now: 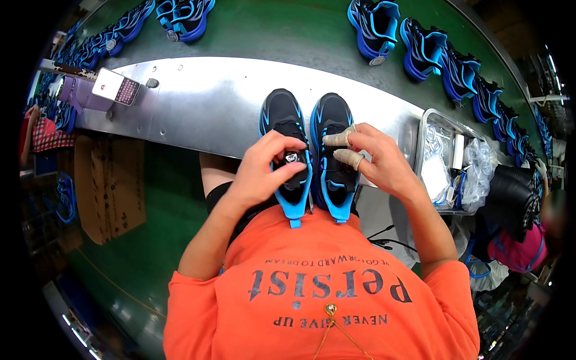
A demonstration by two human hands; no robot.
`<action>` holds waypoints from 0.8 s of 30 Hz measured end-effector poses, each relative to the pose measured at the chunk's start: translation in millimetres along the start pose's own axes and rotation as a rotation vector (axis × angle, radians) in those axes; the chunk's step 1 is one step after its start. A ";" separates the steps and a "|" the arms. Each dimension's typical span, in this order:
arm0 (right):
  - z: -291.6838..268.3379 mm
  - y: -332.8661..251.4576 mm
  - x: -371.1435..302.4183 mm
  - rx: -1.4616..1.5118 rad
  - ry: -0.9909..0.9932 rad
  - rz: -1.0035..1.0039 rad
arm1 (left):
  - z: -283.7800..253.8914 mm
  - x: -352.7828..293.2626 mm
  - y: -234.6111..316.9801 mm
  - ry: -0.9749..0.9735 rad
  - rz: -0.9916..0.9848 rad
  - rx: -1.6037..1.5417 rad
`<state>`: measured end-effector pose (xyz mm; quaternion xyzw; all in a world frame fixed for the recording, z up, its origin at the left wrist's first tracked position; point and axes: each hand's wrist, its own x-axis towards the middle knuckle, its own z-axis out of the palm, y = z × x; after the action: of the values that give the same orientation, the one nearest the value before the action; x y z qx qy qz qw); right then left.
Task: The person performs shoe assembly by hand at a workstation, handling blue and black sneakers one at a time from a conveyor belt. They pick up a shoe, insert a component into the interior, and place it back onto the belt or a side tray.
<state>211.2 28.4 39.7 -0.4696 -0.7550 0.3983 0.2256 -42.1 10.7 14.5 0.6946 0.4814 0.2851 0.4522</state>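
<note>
Two black sneakers with bright blue trim stand side by side in front of me, toes pointing away and blue heel loops near my body. My left hand (pixel 264 166) is at the left sneaker (pixel 280 108), its thumb and forefinger curled about the tongue, where a small dark label shows between them. My right hand (pixel 378 156) reaches in from the right to the right sneaker (pixel 332 112). Two of its fingers wear pale coverings, and their tips are closed in on the tongue and lace area. What lies beneath those tips is hidden.
The sneakers rest at a curved metal worktop (pixel 198 96). A phone (pixel 116 87) leans beside a purple container (pixel 72 90) at left. At right sits a metal tray (pixel 427 180) of plastic-wrapped items. Beyond, a green surface (pixel 288 30) carries rows of similar sneakers. A cardboard box (pixel 111 186) stands lower left.
</note>
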 end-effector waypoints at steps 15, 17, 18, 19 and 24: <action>39.0 -1.2 50.6 0.006 -0.266 -0.335 | 19.0 -62.6 10.2 0.035 -0.706 -1.239; 47.7 -5.6 47.4 -0.059 -0.190 -0.339 | 32.5 -64.7 10.5 0.094 -0.661 -1.314; 50.3 -8.5 44.2 -0.090 -0.169 -0.291 | 32.9 -64.1 10.4 0.101 -0.656 -1.313; 52.2 -12.2 40.2 -0.121 -0.147 -0.242 | 32.7 -63.5 11.1 0.109 -0.651 -1.313; 39.8 -11.0 47.9 0.095 -0.194 -0.333 | 31.8 -63.1 10.1 0.096 -0.651 -1.342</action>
<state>155.0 52.8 24.0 -0.2862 -0.8208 0.4342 0.2366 -35.1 -60.3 12.5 0.0785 0.4045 0.3996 0.8189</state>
